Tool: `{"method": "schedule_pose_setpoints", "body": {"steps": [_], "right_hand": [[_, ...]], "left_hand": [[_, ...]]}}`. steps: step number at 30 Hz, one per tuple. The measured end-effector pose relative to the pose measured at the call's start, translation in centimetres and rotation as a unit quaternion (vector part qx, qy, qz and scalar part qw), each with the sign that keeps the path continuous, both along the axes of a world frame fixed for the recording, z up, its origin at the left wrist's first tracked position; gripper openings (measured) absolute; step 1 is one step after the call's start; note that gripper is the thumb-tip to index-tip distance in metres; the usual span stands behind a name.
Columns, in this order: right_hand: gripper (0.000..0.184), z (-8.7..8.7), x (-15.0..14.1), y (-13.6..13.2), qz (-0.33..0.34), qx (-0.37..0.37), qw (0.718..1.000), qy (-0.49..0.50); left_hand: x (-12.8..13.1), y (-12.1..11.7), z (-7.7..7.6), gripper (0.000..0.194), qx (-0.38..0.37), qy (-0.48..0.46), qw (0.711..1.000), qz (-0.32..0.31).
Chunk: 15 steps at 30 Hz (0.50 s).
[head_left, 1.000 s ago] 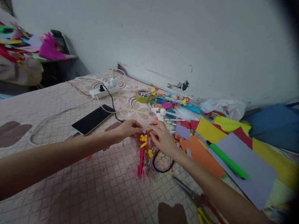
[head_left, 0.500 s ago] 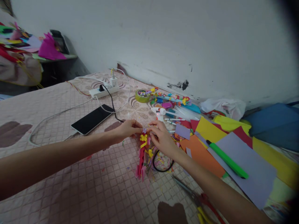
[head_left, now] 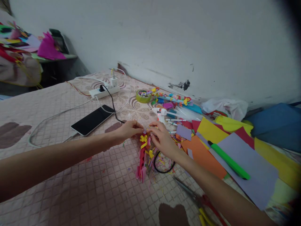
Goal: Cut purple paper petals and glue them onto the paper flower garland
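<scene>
A narrow red craft strip [head_left: 142, 155] hangs between my hands, with its top end up at the fingertips. Along it sit a yellow flower-like cutout [head_left: 143, 138], a yellow band and pink pieces [head_left: 141, 172] at the bottom. My left hand [head_left: 129, 130] pinches the strip's upper end from the left. From the right, my right hand [head_left: 162, 138] has thumb and fingers closed near the same end, beside a small purple cutout [head_left: 145, 131]; what exactly it grips is hidden. Colourful paper scraps [head_left: 162, 161] and a black loop [head_left: 164, 172] lie below my right hand.
A white glue gun [head_left: 160, 113] with a lit red spot lies beyond my hands. Scissors [head_left: 195, 196], coloured sheets [head_left: 249, 157] and a green marker-like stick [head_left: 229, 160] are at right. A phone-like device [head_left: 92, 120] and power strip [head_left: 104, 91] with cables lie left.
The lower end of the strip has swung slightly left and up, and its yellow cutout has turned a little. Both hands stay in nearly the same place, fingers still closed.
</scene>
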State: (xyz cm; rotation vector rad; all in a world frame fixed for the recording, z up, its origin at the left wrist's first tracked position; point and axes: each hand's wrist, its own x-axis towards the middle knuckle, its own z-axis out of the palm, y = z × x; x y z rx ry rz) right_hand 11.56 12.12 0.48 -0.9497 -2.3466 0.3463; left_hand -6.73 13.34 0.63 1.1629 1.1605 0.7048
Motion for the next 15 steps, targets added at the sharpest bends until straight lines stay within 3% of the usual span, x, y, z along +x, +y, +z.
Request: {"method": "schedule_pose_setpoints", "body": {"steps": [15], "right_hand": [[0.028,0.05,0.0,0.06,0.008,-0.027,0.999,0.016]], "left_hand": [[-0.02,-0.27,0.35,0.014,-0.001,0.006,1.0,-0.011]]}}
